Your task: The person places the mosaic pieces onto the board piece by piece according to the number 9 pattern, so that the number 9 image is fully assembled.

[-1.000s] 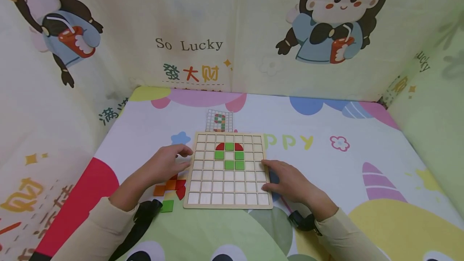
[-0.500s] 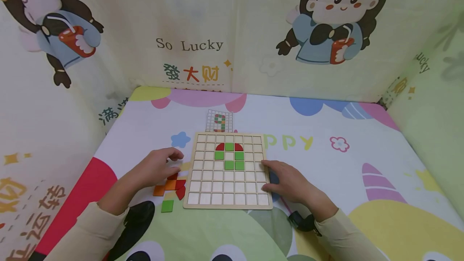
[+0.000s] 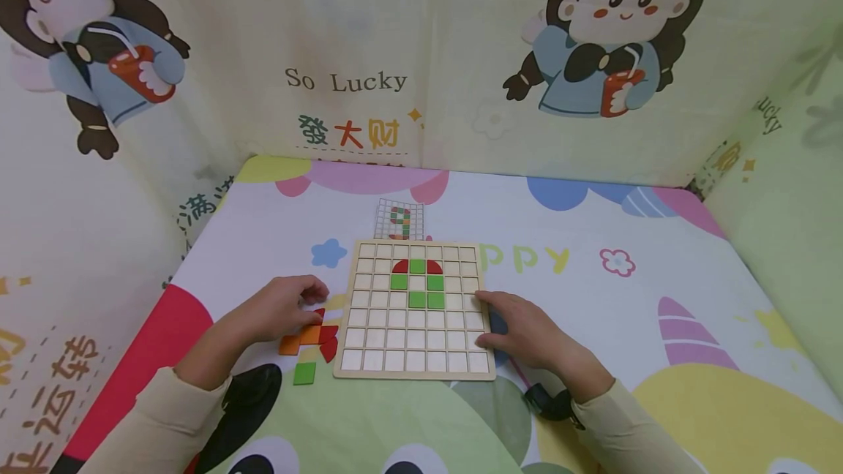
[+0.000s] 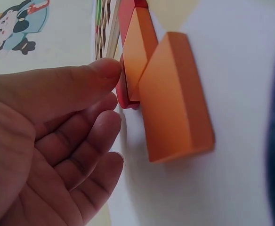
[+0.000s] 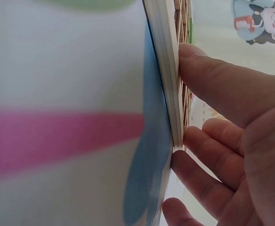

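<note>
A square wooden grid board [image 3: 415,375] lies in the middle of the table, with green tiles [image 3: 435,300] and two rounded red tiles [image 3: 400,267] set in its cells. My left hand [image 3: 279,307] is over the loose tiles left of the board, fingers bent and thumb tip beside the red and orange pieces. In the left wrist view, the thumb [image 4: 76,87] overlaps a red tile's edge, near two orange tiles [image 4: 168,99]. Nothing shows between thumb and fingers. My right hand [image 3: 527,328] rests thumb and fingertips on the board's right edge [image 5: 163,61].
A small card [image 3: 399,219] with a coloured grid pattern lies behind the board, partly covered by it. Loose red tiles [image 3: 328,349] and a green tile [image 3: 304,373] lie left of the board. Printed cloth walls [image 3: 461,57] surround the table.
My left hand has drawn back from the board's left edge, moving left and slightly down to the loose tiles. My right hand and the board have stayed put.
</note>
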`<state>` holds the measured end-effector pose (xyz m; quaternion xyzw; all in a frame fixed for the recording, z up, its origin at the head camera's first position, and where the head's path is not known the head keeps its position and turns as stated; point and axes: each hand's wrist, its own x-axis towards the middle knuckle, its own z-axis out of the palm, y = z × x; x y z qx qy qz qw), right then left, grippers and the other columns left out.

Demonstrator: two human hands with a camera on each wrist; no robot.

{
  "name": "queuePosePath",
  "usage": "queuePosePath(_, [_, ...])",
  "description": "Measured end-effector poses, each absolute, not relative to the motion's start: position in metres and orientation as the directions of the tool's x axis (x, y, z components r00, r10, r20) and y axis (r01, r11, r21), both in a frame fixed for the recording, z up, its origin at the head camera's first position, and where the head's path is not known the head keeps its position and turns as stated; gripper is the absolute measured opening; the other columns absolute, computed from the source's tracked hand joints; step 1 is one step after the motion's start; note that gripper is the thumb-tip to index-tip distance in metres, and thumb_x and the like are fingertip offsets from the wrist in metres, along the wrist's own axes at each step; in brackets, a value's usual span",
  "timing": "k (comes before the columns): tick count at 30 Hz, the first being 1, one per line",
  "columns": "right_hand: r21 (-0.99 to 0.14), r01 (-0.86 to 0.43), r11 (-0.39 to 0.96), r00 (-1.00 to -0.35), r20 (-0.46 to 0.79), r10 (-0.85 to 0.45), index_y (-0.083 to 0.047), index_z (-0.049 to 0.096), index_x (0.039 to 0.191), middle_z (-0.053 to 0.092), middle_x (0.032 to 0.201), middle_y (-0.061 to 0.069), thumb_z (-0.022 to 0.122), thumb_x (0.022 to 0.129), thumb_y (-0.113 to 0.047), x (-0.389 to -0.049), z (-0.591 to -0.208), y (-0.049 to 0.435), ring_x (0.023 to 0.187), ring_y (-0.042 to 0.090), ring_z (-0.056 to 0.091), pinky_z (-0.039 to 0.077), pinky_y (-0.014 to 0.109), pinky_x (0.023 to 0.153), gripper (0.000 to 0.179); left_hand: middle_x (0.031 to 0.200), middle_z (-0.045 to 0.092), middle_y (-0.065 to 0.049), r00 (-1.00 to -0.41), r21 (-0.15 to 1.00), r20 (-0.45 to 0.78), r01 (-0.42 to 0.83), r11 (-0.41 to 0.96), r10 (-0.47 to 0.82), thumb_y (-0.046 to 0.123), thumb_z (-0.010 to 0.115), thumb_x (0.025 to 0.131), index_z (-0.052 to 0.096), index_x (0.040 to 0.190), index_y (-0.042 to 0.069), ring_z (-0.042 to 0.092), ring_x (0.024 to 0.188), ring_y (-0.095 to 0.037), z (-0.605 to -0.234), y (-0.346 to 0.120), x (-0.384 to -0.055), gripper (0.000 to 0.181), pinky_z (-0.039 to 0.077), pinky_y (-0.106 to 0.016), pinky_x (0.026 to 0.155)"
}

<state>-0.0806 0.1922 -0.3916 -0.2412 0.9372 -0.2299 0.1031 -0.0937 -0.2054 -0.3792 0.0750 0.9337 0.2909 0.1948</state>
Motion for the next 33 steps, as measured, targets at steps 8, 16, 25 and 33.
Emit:
queuePosePath(8, [-0.483, -0.403, 0.777, -0.864, -0.078, -0.497, 0.001, 0.052, 0.141, 0.057, 0.136, 0.019, 0.079, 0.086, -0.025, -0.0804, -0.3933, 0.1928, 0.127, 0.039, 0.052, 0.041, 0.054, 0.104, 0.067, 0.104, 0.064, -0.005, -0.913, 0.575, -0.311, 0.04, 0.817, 0.263, 0.008, 0.081, 0.081, 0.065, 0.114, 0.004, 0.058, 0.098, -0.024, -0.3789, -0.2064, -0.093, 0.038, 0.057, -0.039, 0.083])
queuePosePath(16, [-0.48, -0.404, 0.779, -0.864, -0.081, -0.497, 0.001, 0.051, 0.141, 0.057, 0.137, 0.019, 0.079, 0.087, -0.026, -0.0803, -0.394, 0.1925, 0.128, 0.039, 0.051, 0.041, 0.054, 0.104, 0.067, 0.098, 0.062, -0.004, -0.917, 0.573, -0.307, 0.034, 0.819, 0.254, 0.006, 0.079, 0.082, 0.064, 0.112, 0.006, 0.056, 0.095, -0.023, -0.3819, -0.2034, -0.095, 0.033, 0.058, -0.033, 0.075])
queuePosePath(25, [-0.478, -0.403, 0.78, -0.866, -0.078, -0.494, 0.001, 0.051, 0.141, 0.057, 0.137, 0.018, 0.079, 0.086, -0.026, -0.0813, -0.3949, 0.1926, 0.128, 0.039, 0.052, 0.041, 0.054, 0.104, 0.067, 0.094, 0.06, -0.004, -0.923, 0.572, -0.293, 0.039, 0.819, 0.249, 0.007, 0.075, 0.085, 0.064, 0.11, 0.008, 0.055, 0.09, -0.023, -0.3842, -0.2008, -0.099, 0.027, 0.057, -0.03, 0.07])
queuePosePath(33, [-0.475, -0.407, 0.78, -0.864, -0.076, -0.498, 0.001, 0.052, 0.141, 0.058, 0.136, 0.018, 0.079, 0.086, -0.027, -0.0817, -0.3954, 0.1928, 0.127, 0.038, 0.052, 0.042, 0.054, 0.103, 0.067, 0.103, 0.061, -0.007, -0.918, 0.564, -0.301, 0.048, 0.824, 0.26, 0.004, 0.075, 0.081, 0.065, 0.112, 0.009, 0.054, 0.101, -0.028, -0.3818, -0.2023, -0.0987, 0.033, 0.058, -0.033, 0.071])
